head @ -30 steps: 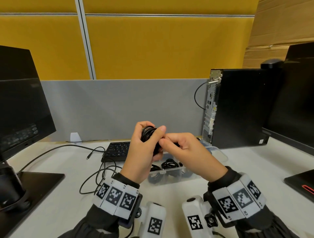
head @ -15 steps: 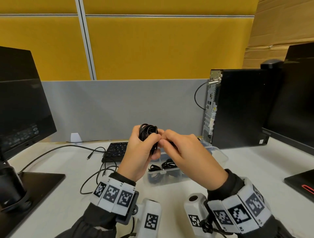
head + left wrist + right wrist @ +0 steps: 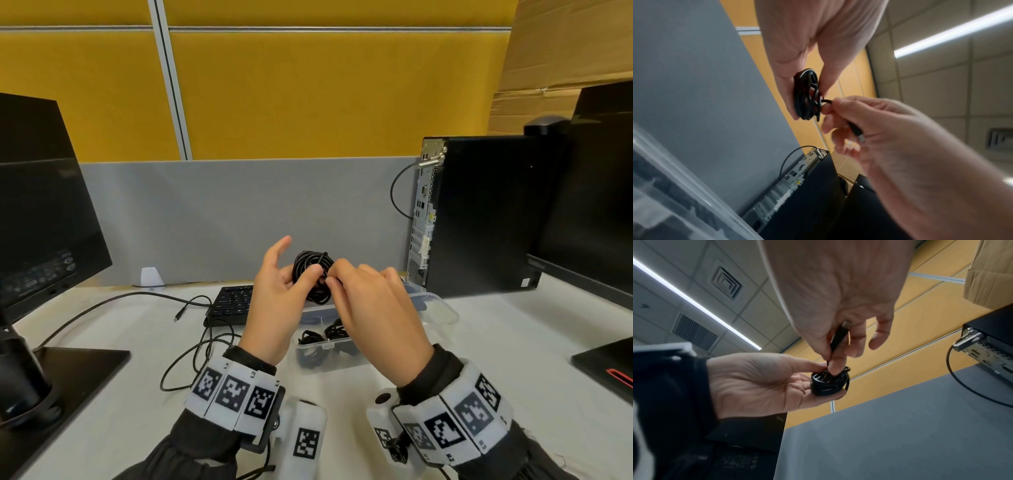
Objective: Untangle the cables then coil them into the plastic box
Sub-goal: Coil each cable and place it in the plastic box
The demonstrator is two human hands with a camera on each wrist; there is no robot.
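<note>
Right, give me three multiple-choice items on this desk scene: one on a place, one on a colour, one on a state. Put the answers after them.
1. Where is the clear plastic box?
A. on the white desk, in front of the black keyboard and below the hands
B. on top of the black computer tower
C. on the left monitor's stand

2. What colour is the coiled cable held up in the hands?
A. white
B. black
C. red

3. What is the right hand doing?
A. resting flat on the desk
B. pinching the cable's plug end at the coil
C. typing on the keyboard

Answers:
1 A, the head view shows it on the white desk by the black keyboard.
2 B, all views show black loops in the left hand.
3 B, the left wrist view shows the plug end between its fingers.
</note>
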